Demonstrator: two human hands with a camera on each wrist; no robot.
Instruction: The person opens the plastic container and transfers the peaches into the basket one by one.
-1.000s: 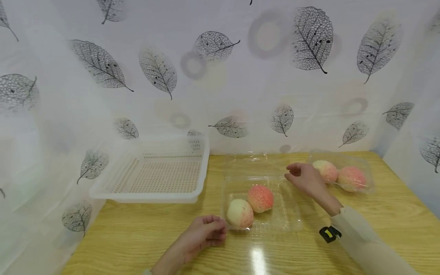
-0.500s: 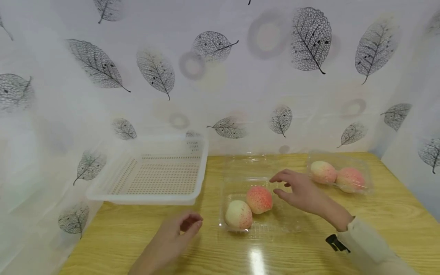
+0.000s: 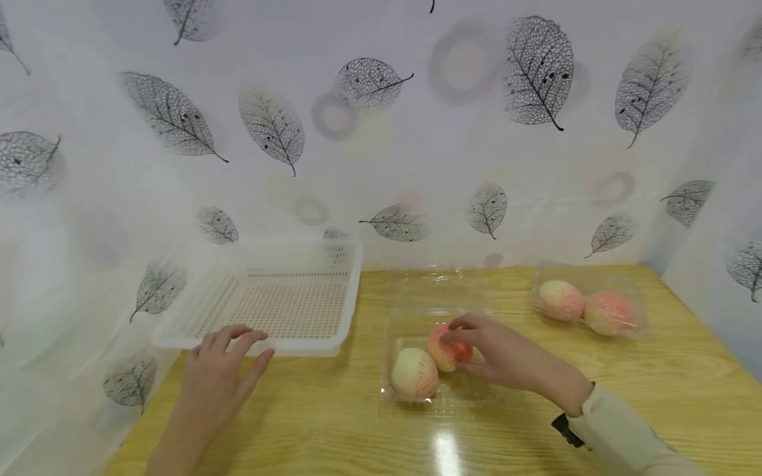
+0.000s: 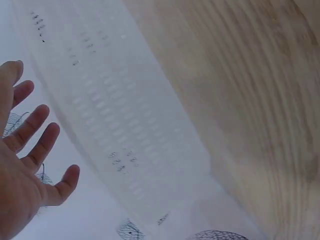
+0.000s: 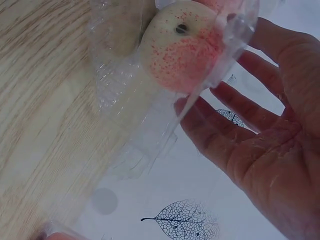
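In the head view, a clear plastic clamshell box (image 3: 476, 393) lies with its lid folded back. Inside it are a red peach (image 3: 443, 350) and a paler peach (image 3: 415, 375). My right hand (image 3: 506, 350) reaches over the red peach from the right, fingers spread around it; whether they press on it is hard to tell. The right wrist view shows these fingers (image 5: 240, 107) loosely bent by the box's clear wall, beside a peach (image 5: 182, 50). My left hand (image 3: 217, 380) holds nothing and hovers at the near rim of a white perforated basket (image 3: 297, 344), fingers spread.
A second clear box (image 3: 639, 324) with two peaches (image 3: 608, 313) stands at the back right of the wooden table (image 3: 333, 430). Behind the table hangs a pale curtain (image 3: 417, 158) printed with dark leaves. A black strap (image 3: 565, 430) hangs by the right sleeve.
My left hand has moved away from the open box, leftward to the basket. My right hand has moved left and down, from beside the box to over the red peach.
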